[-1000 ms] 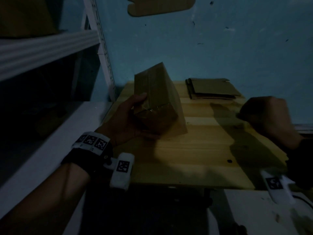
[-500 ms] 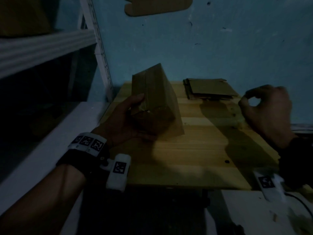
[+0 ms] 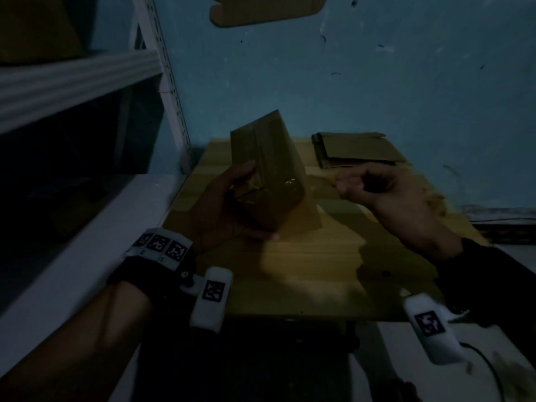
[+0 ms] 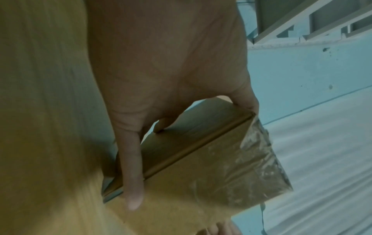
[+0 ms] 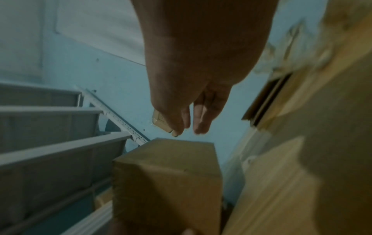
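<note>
A brown cardboard box [image 3: 272, 169], taped over its seams, is tilted on one edge above the left part of the wooden table [image 3: 319, 271]. My left hand [image 3: 255, 201] grips it, thumb on the near face and fingers [image 4: 131, 174] wrapped under its lower end. The left wrist view shows the box [image 4: 201, 159] with shiny tape across its end. My right hand [image 3: 348, 187] hovers just right of the box with relaxed fingers pointing at it, holding nothing. In the right wrist view those fingers [image 5: 199, 120] hang straight above the box [image 5: 167, 182], a short gap away.
A stack of flattened cardboard [image 3: 356, 152] lies at the table's far right, against the blue wall. A white metal shelf rack [image 3: 171, 97] stands left of the table, with a white ledge [image 3: 87, 242] below it. A cardboard piece [image 3: 266, 7] is stuck high on the wall.
My right hand has swung left from the table's right edge to just beside the box, its fingers uncurling. The left hand has kept the box in nearly the same tilted pose.
</note>
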Demonstrator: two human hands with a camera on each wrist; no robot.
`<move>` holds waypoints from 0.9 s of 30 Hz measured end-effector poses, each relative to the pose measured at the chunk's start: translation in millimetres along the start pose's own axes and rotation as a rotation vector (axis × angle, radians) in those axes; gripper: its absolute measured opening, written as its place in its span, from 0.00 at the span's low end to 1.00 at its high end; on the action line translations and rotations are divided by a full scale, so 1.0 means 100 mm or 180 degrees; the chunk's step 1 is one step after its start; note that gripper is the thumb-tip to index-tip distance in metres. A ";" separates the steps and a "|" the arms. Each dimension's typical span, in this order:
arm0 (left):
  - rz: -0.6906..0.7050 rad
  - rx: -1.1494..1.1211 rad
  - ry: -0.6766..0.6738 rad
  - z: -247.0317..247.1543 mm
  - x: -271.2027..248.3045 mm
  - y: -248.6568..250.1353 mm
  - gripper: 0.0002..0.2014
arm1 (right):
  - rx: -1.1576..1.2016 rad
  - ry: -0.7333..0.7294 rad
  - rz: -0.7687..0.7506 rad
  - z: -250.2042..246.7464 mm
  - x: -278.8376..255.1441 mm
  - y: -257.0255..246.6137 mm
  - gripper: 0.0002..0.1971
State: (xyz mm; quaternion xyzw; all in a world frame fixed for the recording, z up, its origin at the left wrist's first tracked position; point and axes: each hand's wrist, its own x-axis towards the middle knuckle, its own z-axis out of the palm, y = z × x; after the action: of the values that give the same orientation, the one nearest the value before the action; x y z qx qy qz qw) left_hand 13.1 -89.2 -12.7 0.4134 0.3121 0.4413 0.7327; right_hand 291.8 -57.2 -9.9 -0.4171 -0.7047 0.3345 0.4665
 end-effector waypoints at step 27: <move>-0.0020 0.0394 0.0716 0.14 0.04 -0.05 0.29 | 0.0671 -0.0080 -0.0593 0.36 -0.08 -0.17 0.13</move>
State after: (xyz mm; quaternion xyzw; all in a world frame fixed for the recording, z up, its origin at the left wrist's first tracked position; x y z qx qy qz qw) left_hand 28.5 -91.5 -10.5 0.4048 0.4203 0.4625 0.6675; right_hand 255.3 -74.8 -10.8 -0.2944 -0.7071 0.3671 0.5279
